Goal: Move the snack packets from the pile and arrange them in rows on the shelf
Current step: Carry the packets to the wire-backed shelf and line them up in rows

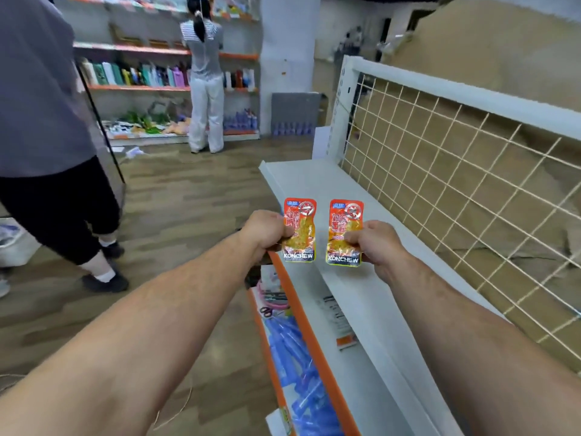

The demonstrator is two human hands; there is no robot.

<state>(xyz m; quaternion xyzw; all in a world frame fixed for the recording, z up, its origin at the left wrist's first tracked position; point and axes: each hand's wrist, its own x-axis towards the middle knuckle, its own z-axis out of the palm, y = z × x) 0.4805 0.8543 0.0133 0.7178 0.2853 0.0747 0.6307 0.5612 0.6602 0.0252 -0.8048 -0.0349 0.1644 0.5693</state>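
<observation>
Two orange snack packets marked KONCHEW are held upright and side by side over the white top shelf (pixel 314 184). My left hand (pixel 265 232) pinches the left snack packet (pixel 300 229) by its left edge. The right snack packet (pixel 345 232) is pinched low on its right side by my right hand (pixel 379 243). Both packets face me, a small gap apart. A single packet (pixel 338 322) lies flat, face down, on the shelf nearer to me. No pile of packets is in view.
A white wire grid (pixel 456 184) backs the shelf on the right. Below its orange front edge (pixel 301 309), a lower shelf holds blue packs (pixel 298 357) and scissors. One person (pixel 47 136) stands close on the left; another (pixel 204 73) faces far shelves of bottles.
</observation>
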